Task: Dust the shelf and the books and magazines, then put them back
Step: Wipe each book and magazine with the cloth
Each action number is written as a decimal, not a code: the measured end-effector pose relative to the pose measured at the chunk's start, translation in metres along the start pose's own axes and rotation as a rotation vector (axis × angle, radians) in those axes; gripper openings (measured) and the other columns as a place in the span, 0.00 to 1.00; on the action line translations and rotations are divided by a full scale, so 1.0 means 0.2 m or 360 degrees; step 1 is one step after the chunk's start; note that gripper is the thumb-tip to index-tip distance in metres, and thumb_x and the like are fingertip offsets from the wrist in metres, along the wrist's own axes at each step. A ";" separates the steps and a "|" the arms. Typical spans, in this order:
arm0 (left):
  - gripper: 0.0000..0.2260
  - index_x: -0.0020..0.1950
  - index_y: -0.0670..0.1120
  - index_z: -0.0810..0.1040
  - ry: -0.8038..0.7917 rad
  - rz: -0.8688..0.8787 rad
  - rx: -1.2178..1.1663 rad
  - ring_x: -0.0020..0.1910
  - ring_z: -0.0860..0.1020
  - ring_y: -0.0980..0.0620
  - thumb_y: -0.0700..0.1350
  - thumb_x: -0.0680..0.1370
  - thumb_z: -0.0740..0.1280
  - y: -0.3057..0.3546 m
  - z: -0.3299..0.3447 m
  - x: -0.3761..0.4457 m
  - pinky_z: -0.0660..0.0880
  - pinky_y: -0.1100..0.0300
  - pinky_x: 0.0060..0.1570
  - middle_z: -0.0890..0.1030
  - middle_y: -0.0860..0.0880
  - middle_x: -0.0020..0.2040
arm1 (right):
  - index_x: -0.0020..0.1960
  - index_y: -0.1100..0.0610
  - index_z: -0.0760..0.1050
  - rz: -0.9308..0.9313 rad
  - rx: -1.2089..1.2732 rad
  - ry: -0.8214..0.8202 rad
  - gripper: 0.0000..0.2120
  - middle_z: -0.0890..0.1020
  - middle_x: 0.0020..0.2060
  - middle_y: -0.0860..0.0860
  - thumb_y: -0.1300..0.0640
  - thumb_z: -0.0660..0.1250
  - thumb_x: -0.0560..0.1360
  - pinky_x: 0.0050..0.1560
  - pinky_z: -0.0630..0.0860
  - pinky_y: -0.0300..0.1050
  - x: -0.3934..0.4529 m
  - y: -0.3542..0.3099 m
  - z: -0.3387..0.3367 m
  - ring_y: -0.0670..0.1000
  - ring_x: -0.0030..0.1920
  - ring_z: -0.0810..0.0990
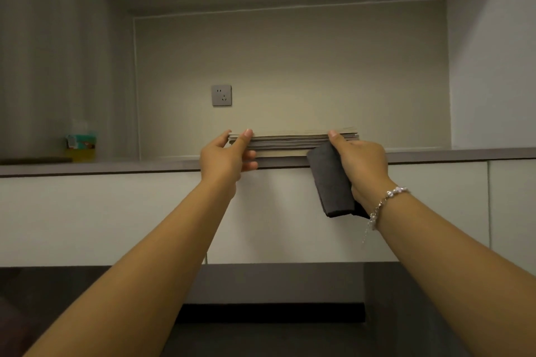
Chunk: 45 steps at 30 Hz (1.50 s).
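A flat stack of books and magazines [290,140] lies at the front of the grey shelf [130,166], seen edge-on at about eye height. My left hand [226,156] grips the stack's left end, thumb on top and fingers underneath. My right hand [359,162] grips the right end the same way and also holds a folded dark grey cloth [330,182], which hangs down in front of the shelf edge.
A wall socket [222,95] sits on the back wall above the stack. A small colourful pack [81,146] stands at the shelf's left, beside a dark flat object [34,159]. White cabinet fronts [116,211] run below the shelf, with a dark surface [275,284] under them.
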<state>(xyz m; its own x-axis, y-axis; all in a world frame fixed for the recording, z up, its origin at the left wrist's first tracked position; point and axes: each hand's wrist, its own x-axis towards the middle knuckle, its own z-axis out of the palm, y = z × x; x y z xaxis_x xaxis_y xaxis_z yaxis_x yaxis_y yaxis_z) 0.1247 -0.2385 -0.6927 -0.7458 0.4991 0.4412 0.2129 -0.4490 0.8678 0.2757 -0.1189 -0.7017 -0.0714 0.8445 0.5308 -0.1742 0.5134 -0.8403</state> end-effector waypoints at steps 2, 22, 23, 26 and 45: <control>0.28 0.75 0.51 0.63 0.0033 0.0018 -0.0022 0.28 0.77 0.56 0.52 0.77 0.68 -0.01 0.01 -0.03 0.69 0.70 0.23 0.81 0.50 0.38 | 0.42 0.69 0.77 -0.0035 0.0016 0.0000 0.27 0.75 0.35 0.60 0.42 0.66 0.74 0.40 0.68 0.45 -0.05 0.02 0.00 0.53 0.38 0.72; 0.06 0.57 0.47 0.73 -0.0066 -0.0333 0.0268 0.23 0.74 0.59 0.45 0.82 0.60 -1.03 -0.37 -0.82 0.68 0.70 0.24 0.78 0.48 0.36 | 0.53 0.55 0.81 0.0591 -0.0023 -0.0622 0.13 0.84 0.45 0.49 0.47 0.68 0.74 0.47 0.79 0.44 -0.98 1.01 0.02 0.47 0.46 0.82; 0.06 0.57 0.46 0.72 -0.0068 -0.0378 0.0293 0.23 0.74 0.59 0.44 0.82 0.60 -1.10 -0.40 -0.86 0.68 0.70 0.24 0.78 0.48 0.36 | 0.53 0.55 0.81 0.0642 -0.0057 -0.0666 0.13 0.84 0.46 0.50 0.48 0.68 0.75 0.49 0.80 0.46 -1.03 1.06 0.01 0.48 0.47 0.82; 0.06 0.57 0.46 0.72 -0.0072 -0.0550 0.0363 0.23 0.73 0.58 0.44 0.82 0.59 -1.31 -0.48 -0.97 0.66 0.71 0.22 0.77 0.47 0.37 | 0.51 0.55 0.81 0.0793 -0.0172 -0.0775 0.10 0.84 0.44 0.51 0.51 0.69 0.74 0.49 0.80 0.50 -1.17 1.22 -0.02 0.50 0.45 0.83; 0.08 0.57 0.47 0.72 -0.0275 -0.1414 0.0839 0.44 0.78 0.50 0.48 0.81 0.60 -1.96 -0.89 -1.54 0.74 0.62 0.40 0.78 0.46 0.54 | 0.55 0.61 0.79 0.0803 -0.1127 -0.1301 0.13 0.82 0.49 0.56 0.53 0.62 0.79 0.43 0.72 0.44 -1.74 1.84 -0.22 0.54 0.46 0.78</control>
<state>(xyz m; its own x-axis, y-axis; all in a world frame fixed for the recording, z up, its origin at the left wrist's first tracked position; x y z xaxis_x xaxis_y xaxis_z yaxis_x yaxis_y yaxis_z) 0.1581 -0.3485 -1.2091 -0.6770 0.6088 -0.4136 -0.0887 0.4904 0.8669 0.2805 -0.2167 -1.2002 -0.6250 0.7598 -0.1794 0.6154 0.3382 -0.7120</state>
